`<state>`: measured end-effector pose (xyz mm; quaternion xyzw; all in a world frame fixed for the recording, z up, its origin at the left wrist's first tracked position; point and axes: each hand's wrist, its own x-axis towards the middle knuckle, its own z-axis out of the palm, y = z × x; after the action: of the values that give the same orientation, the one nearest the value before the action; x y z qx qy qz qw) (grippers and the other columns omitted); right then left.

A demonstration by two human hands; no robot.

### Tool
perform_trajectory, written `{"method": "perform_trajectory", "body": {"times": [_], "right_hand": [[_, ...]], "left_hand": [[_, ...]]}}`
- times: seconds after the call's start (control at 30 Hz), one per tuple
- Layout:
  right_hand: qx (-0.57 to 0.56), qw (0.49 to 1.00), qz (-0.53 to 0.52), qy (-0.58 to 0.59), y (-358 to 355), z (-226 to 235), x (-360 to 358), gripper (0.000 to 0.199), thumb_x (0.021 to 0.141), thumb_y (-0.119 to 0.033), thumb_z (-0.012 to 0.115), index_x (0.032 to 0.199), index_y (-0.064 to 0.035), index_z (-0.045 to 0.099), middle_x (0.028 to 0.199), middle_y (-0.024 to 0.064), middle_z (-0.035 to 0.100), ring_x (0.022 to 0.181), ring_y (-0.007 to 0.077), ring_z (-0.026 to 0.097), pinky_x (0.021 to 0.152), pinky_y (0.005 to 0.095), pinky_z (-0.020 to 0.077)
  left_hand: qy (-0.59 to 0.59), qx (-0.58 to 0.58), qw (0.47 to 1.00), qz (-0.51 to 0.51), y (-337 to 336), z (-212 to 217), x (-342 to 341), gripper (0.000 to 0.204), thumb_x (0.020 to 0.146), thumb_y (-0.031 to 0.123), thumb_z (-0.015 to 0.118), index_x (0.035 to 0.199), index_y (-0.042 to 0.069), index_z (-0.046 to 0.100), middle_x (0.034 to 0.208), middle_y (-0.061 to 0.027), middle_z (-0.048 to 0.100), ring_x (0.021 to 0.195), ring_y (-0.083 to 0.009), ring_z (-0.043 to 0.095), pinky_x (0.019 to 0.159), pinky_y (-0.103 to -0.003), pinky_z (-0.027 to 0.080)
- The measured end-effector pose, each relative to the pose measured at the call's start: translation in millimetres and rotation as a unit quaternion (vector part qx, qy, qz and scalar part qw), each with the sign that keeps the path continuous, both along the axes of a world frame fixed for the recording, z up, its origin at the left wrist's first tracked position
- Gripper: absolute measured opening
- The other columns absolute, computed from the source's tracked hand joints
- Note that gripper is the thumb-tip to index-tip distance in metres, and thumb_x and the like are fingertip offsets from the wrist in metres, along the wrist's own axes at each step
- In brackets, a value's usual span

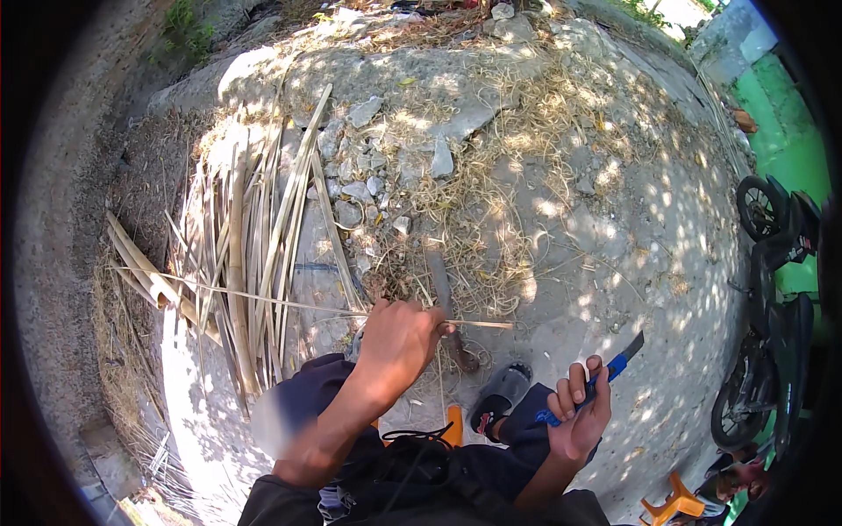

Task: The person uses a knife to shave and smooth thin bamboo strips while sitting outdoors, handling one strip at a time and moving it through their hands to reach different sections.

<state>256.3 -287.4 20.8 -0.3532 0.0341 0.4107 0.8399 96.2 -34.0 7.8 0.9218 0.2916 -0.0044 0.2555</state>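
Note:
My left hand (pixel 399 344) is closed round a thin bamboo strip (pixel 289 303). The strip reaches far out to the left over a pile of bamboo, and its short end sticks out to the right of my fist. In my right hand (pixel 582 410), held apart at the right, is a blue utility knife (pixel 605 382) with its dark blade out, pointing up and to the right. The blade does not touch the strip. Below my left fist, a long dark tool or bar (pixel 443 294) lies on the ground, its kind unclear.
Split bamboo lengths (pixel 254 237) lie piled at the left. Curly shavings (pixel 478 206) and broken stones (pixel 358 190) cover the ground ahead. A motorcycle (pixel 767 324) stands at the right by a green wall (pixel 789 131). Near the lower right are an orange stool (pixel 674 501) and another person (pixel 737 478).

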Motion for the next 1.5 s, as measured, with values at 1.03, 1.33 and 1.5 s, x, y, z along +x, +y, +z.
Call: {"method": "perform_trajectory", "body": {"times": [1.03, 1.33, 1.5], "right_hand": [[-0.232, 0.879, 0.02, -0.417, 50, 51, 55, 0.02, 0.105, -0.019, 0.076, 0.114, -0.0011, 0.081, 0.088, 0.0035, 0.078, 0.062, 0.0043, 0.054, 0.056, 0.0256, 0.041], [-0.127, 0.961, 0.103, -0.225, 72, 9, 8, 0.036, 0.112, -0.026, 0.068, 0.126, 0.0066, 0.072, 0.082, 0.0004, 0.067, 0.051, 0.0006, 0.038, 0.048, 0.0217, 0.0283], [-0.108, 0.965, 0.152, -0.184, 84, 14, -10, 0.036, 0.113, -0.026, 0.066, 0.126, 0.0068, 0.072, 0.081, 0.0025, 0.067, 0.051, 0.0013, 0.041, 0.048, 0.0221, 0.0307]], "left_hand": [[-0.55, 0.267, 0.791, 0.026, -9, 130, 7, 0.044, 0.091, 0.007, 0.084, 0.133, 0.01, 0.072, 0.122, -0.0107, 0.065, 0.116, -0.0293, 0.063, 0.107, -0.045, 0.048], [-0.533, -0.357, 0.758, 0.116, 16, 81, 14, 0.072, 0.115, 0.042, 0.057, 0.163, -0.007, 0.038, 0.157, -0.0249, 0.055, 0.143, -0.03, 0.059, 0.115, -0.043, 0.053], [-0.553, -0.401, 0.725, 0.087, 14, 85, 18, 0.058, 0.115, 0.03, 0.059, 0.157, -0.008, 0.047, 0.14, -0.0236, 0.068, 0.128, -0.0314, 0.071, 0.109, -0.043, 0.059]]}}
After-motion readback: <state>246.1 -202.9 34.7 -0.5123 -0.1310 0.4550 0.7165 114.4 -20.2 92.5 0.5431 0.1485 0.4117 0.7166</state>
